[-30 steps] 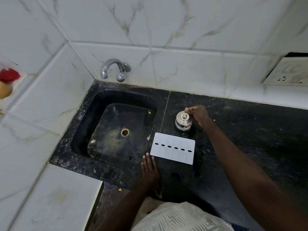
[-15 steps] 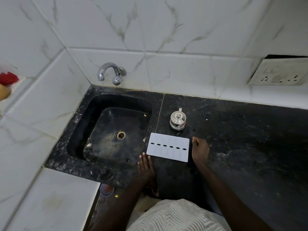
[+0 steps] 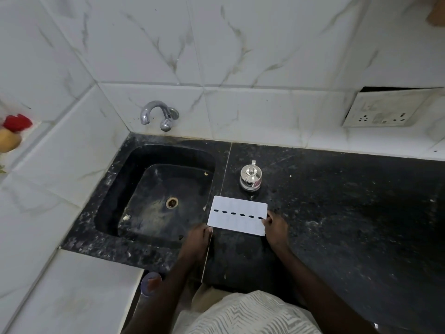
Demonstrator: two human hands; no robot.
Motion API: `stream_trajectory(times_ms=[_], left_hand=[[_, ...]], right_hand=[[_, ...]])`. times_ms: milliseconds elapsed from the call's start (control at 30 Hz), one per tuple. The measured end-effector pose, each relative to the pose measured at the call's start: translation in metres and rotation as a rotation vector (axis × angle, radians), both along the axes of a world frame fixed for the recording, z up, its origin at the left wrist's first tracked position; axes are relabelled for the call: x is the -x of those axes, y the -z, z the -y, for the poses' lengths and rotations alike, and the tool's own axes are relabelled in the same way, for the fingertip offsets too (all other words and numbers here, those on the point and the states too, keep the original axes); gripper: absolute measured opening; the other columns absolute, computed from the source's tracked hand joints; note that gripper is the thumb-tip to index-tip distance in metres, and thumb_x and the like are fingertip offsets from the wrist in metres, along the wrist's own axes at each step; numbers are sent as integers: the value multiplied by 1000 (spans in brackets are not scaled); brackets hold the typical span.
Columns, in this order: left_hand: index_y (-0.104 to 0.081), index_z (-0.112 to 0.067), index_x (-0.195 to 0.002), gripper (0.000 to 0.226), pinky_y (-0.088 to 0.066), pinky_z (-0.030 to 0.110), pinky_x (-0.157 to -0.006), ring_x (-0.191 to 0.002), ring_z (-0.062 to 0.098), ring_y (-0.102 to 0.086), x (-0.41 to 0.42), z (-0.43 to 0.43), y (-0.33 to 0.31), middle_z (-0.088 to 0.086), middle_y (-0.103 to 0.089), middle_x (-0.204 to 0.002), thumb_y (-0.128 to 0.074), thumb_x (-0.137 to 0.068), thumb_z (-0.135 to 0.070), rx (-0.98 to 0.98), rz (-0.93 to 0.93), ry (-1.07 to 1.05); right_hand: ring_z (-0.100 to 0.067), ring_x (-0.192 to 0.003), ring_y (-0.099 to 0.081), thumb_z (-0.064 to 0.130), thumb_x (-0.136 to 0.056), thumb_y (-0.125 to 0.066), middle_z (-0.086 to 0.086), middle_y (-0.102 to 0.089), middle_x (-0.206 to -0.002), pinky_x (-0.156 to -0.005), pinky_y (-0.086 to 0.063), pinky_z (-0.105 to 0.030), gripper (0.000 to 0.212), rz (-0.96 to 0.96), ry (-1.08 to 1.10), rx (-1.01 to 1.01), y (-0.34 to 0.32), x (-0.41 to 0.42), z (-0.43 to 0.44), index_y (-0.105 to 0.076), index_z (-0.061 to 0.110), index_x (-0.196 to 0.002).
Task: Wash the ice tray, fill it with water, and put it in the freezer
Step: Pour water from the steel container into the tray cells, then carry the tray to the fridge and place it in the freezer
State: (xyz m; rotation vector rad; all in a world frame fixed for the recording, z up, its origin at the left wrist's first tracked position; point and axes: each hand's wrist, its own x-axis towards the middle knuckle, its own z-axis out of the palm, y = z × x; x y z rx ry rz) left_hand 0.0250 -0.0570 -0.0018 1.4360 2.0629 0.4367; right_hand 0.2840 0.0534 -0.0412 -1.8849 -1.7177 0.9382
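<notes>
Both hands, left hand (image 3: 196,239) and right hand (image 3: 275,227), touch ice tray (image 3: 237,215) ends.

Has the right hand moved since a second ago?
Yes. The right hand was at the steel pot; it has come back toward the person and now touches the right end of the ice tray, which lies nearer than the pot.
</notes>
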Motion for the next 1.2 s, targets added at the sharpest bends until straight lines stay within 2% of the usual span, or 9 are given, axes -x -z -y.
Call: stream_trajectory(times_ms=[100,300,400,500,567,733,900,1067,1200], left_hand=[[-64,-20,-93,17,-43,34,-80,-97,26,-64,-6,-21,-3,4,-68,-98,-52,-105,-22,-23,18,-150],[-63,-10,-130,31,-46,37,-102,-121,29,-62,-21,-35,13,9,-68,-132,-55,-103,-23,65,135,-190],[-67,-10,-126,27,-45,35,-99,-119,30,-63,-22,-35,11,9,-71,-128,-56,-103,-20,53,117,-165],[-70,-7,-104,18,-38,31,-78,-106,33,-66,-20,-38,3,12,-72,-106,-55,-104,-17,74,107,-141],[-71,-6,-100,21,-32,30,-73,-104,35,-66,-16,-41,2,15,-72,-101,-54,-105,-17,83,95,-137],[-77,-4,-114,26,-46,35,-87,-107,32,-69,-14,-35,-4,16,-76,-111,-57,-104,-18,100,106,-151],[-77,-13,-117,23,-53,42,-96,-107,28,-70,-15,-21,2,9,-77,-113,-64,-100,-22,104,177,-205],[-76,-11,-114,19,-54,39,-87,-100,31,-72,-22,-7,2,11,-78,-104,-67,-98,-18,52,325,-333],[-75,-21,-99,8,-60,54,-89,-100,37,-73,-19,7,15,9,-78,-97,-70,-94,-24,34,496,-478]], right_hand=[[-27,-85,-65,3,-90,-71,-13,-75,-97,-73,-41,-31,34,-17,-12,10,2,-3,2,-73,10,-124],[-24,-85,-64,1,-90,-71,-13,-75,-99,-72,-41,-32,44,-40,-23,17,6,-17,11,-70,13,-132],[-22,-81,-61,2,-88,-72,-10,-74,-94,-70,-36,-29,43,-36,-35,-1,6,-23,15,-72,14,-129],[-21,-79,-61,2,-87,-72,-10,-75,-92,-70,-36,-28,42,-42,-25,7,5,-24,20,-74,15,-128],[-23,-76,-61,2,-88,-71,-10,-72,-85,-68,-34,-29,39,-55,-12,22,4,-25,23,-75,13,-125],[-20,-78,-63,5,-89,-73,-8,-74,-87,-67,-34,-27,42,-43,-31,27,5,-31,31,-73,17,-129],[-23,-88,-70,8,-91,-72,-6,-77,-98,-73,-47,-32,41,-77,10,40,-1,-35,39,-72,18,-131],[-23,-88,-70,18,-92,-66,-7,-77,-97,-73,-44,-30,37,-124,49,39,-21,-38,48,-73,14,-128],[-21,-96,-72,36,-87,-55,-4,-78,-105,-82,-53,-34,49,-158,47,6,-18,-41,55,-73,16,-128]])
